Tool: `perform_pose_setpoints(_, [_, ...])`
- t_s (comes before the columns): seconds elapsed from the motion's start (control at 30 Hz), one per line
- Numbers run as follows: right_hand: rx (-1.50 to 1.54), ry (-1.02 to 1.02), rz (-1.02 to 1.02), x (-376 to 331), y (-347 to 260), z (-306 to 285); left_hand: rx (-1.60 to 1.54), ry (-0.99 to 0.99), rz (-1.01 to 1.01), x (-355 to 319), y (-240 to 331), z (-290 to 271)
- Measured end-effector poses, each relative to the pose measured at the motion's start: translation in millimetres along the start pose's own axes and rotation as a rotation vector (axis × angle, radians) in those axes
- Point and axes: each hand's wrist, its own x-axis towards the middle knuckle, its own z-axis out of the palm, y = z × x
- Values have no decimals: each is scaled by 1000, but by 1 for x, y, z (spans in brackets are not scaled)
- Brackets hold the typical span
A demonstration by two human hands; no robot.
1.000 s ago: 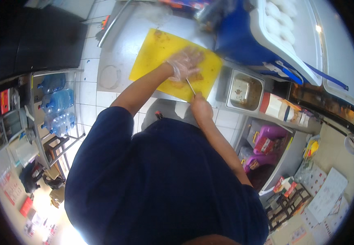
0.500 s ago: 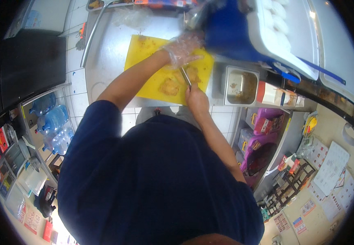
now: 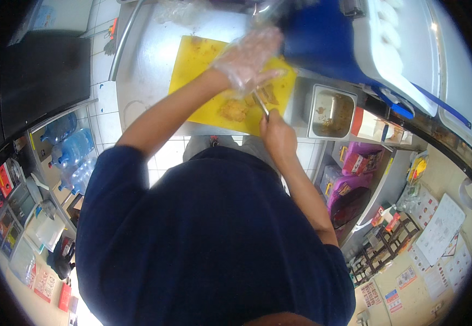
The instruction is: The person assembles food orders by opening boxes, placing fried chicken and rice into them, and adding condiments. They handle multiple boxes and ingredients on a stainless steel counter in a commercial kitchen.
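My left hand (image 3: pixel 249 57), in a clear plastic glove, hovers over the far right part of a yellow cutting board (image 3: pixel 195 57). Its fingers are stretched out, thumb apart, slightly blurred, with nothing seen in them. At the board's near right edge, my bare right hand (image 3: pixel 279 136) is closed around a slim metal utensil (image 3: pixel 260 103); the far end is partly hidden beneath the gloved hand, so its kind is unclear. A golden-brown, fried-looking food piece (image 3: pixel 233 110) lies on the board left of the utensil. Another browned piece (image 3: pixel 270 95) lies just right of it.
Right of the board, a steel pan (image 3: pixel 331 111) with brown residue is set at the counter's edge. Beyond it stands a large blue container (image 3: pixel 317 41) beside a white tray (image 3: pixel 380 54). Crumpled clear plastic (image 3: pixel 179 11) lies on the steel counter (image 3: pixel 143 70). Water bottles (image 3: pixel 75 146) stand at left.
My gloved left hand has lifted slightly and its fingers now show stretched out. My right hand keeps hold of the utensil. The whole view has shifted a little.
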Motion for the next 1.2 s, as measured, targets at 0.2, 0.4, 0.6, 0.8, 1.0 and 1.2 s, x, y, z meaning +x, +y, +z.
perform_pose_setpoints(0.2, [-42,-29,-135,-13,5,68,124,-4,-171,-53,-9,60])
perform_pose_setpoints(0.4, [18,-26,-190,-1,-2,28,9,202,-160,-49,-19,35])
perform_pose_setpoints(0.6, [-81,-81,-188,-28,0,73,121,113,-245,-79,-8,67])
perform_pose_setpoints(0.8, [74,56,-187,-9,-8,60,-190,566,-42,-94,-39,44])
perform_pose_setpoints(1.0, [417,193,132,-67,38,25,-124,-44,118,-150,-21,44])
perform_pose_setpoints(1.2, [594,197,216,-69,82,69,99,-413,557,-46,-10,36])
